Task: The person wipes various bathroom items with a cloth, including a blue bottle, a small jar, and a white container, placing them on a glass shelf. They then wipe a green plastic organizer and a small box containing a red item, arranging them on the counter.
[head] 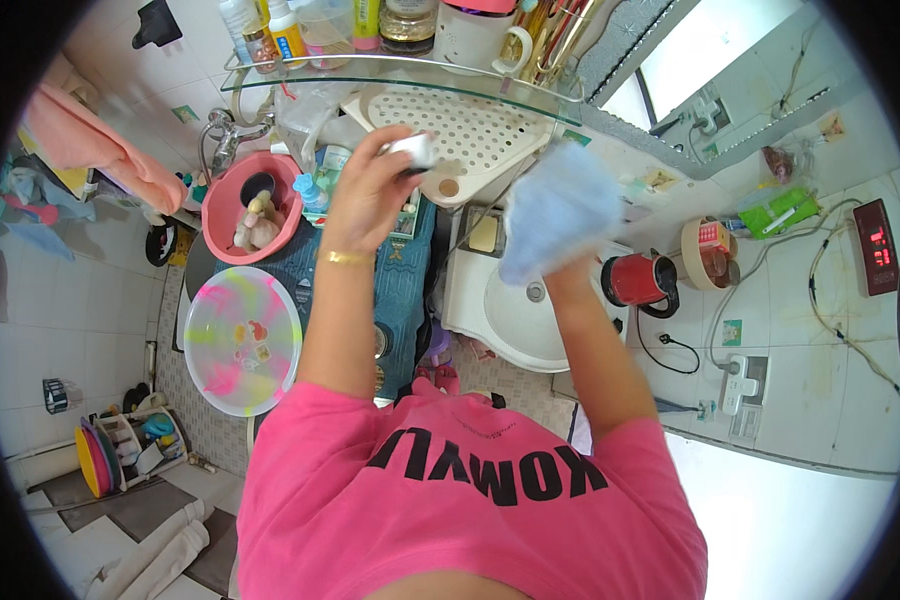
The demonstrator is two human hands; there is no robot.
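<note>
My left hand [367, 187] is raised in front of the white perforated corner shelf [465, 135], its wrist in a gold-coloured bracelet. Its fingers grip a small white container [418, 152] with a dark lower part; motion blur hides what exactly it is. To the right, a light blue cloth [566, 210] hangs spread over my right hand [566, 274], which holds it above the white washbasin [487, 307]. The cloth is blurred and covers most of those fingers. A bar of soap [483, 234] lies in a dish at the basin's back left corner.
Overhead, a glass shelf [412, 73] carries bottles, jars and a white mug [472, 37]. A red electric kettle [637, 279] stands right of the basin. On the left are a pink basin [217, 217] with a plush toy [259, 225] and a multicoloured plastic basin [217, 330].
</note>
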